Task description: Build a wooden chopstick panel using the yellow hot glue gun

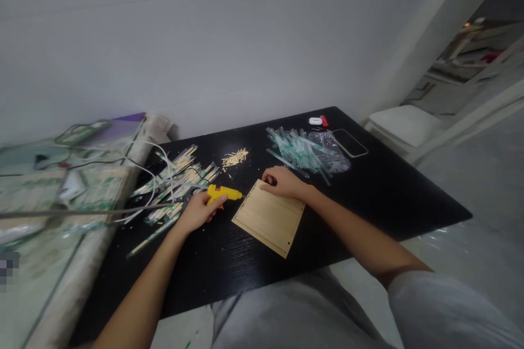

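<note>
My left hand (199,210) is wrapped round a yellow hot glue gun (224,193), whose nozzle points right at the upper left edge of a flat wooden panel (272,221). The panel looks built from thin sticks laid side by side and lies tilted on the black table. My right hand (281,181) is at the panel's top edge with its fingers curled together; what they pinch, if anything, is too small to make out. Behind the glue gun is a small heap of short cut stick pieces (235,159).
Wrapped chopsticks (180,174) lie in a pile at left, crossed by a white cable (152,174). Empty plastic sleeves (298,150), a phone (350,143) and a white earphone case (315,121) are at back right of the black table (393,196). A white stool (403,124) stands beyond.
</note>
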